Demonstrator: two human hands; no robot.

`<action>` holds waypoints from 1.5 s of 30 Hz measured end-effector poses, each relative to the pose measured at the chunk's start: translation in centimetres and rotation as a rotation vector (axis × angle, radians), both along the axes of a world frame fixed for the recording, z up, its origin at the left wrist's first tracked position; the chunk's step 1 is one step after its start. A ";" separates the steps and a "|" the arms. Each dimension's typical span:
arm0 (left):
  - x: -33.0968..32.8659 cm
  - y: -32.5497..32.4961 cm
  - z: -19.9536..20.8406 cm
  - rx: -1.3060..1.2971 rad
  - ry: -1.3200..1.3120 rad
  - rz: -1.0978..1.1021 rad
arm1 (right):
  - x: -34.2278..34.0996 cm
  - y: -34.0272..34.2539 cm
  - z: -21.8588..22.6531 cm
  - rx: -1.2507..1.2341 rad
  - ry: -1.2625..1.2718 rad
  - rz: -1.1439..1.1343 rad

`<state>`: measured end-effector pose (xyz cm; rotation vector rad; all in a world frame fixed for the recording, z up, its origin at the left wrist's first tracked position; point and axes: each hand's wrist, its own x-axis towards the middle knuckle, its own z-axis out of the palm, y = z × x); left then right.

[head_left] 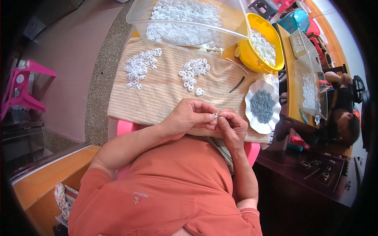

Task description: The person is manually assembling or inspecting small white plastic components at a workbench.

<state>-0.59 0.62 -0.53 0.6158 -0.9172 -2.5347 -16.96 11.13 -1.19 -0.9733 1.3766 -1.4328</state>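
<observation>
**Small white plastic piece [215, 115] up in the fingertips**

So from where I'm sitting, I've got the left hand [192, 115] clamped on that piece, thumb and index pinching it just above the near edge of the beige striped towel [157, 100]. The right hand [234, 126] comes in from the other side, its thumb and index right beside the piece. It's too small for me to tell whether those fingers are shut on something or just resting there.

The towel is draped over an orange-brown wooden table [229, 52]. On it I count two heaps: angular white plastic pieces with holes [139, 67] over on the left, and oval white plastic pieces with holes [193, 72] nearer the middle. One white holed piece [199, 91] lies just off the near end of the middle heap.

To the right of the hands I've got a white scalloped dish [263, 129] with a pile of tiny grey-blue bits [262, 105] in it, and a thin dark strip [237, 84] lying up and left of that. Along the far side sit a clear plastic bin [231, 33] and a round yellow plastic basin [246, 58], both loaded with more white pieces. Off to the right, another person [341, 118] is beside a second wooden table [290, 80].
</observation>
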 end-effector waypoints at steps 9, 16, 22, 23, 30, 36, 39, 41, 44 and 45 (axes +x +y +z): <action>0.0 0.1 -0.1 -0.006 -0.010 -0.001 | 0.1 -0.1 -0.1 0.001 0.114 -0.013; -0.1 0.2 -0.2 -0.030 -0.030 0.011 | 0.1 -0.2 0.4 0.024 0.109 0.027; 0.0 0.5 0.2 -0.057 -0.054 0.021 | 0.5 -0.2 1.2 0.036 0.006 0.056; 0.0 0.5 0.3 -0.065 -0.068 0.027 | 0.5 -0.1 1.3 0.042 -0.019 0.058; 0.0 0.8 0.1 -0.104 -0.080 0.039 | 0.3 -0.2 0.7 -0.012 0.064 0.042; -0.2 0.8 0.2 -0.102 -0.080 0.039 | -0.1 -0.3 0.8 0.007 0.108 0.079; -0.2 0.8 0.2 -0.115 -0.104 0.042 | 0.1 -0.4 0.9 0.007 0.091 0.081; -0.2 0.9 0.1 -0.111 -0.086 0.048 | 0.2 -0.4 1.3 0.022 0.126 0.081; -0.2 1.0 -0.2 -0.119 -0.080 0.048 | 0.0 -0.2 0.9 0.072 0.212 0.067; -0.2 1.1 -0.2 -0.121 -0.079 0.049 | 0.0 -0.1 0.9 0.070 0.212 0.067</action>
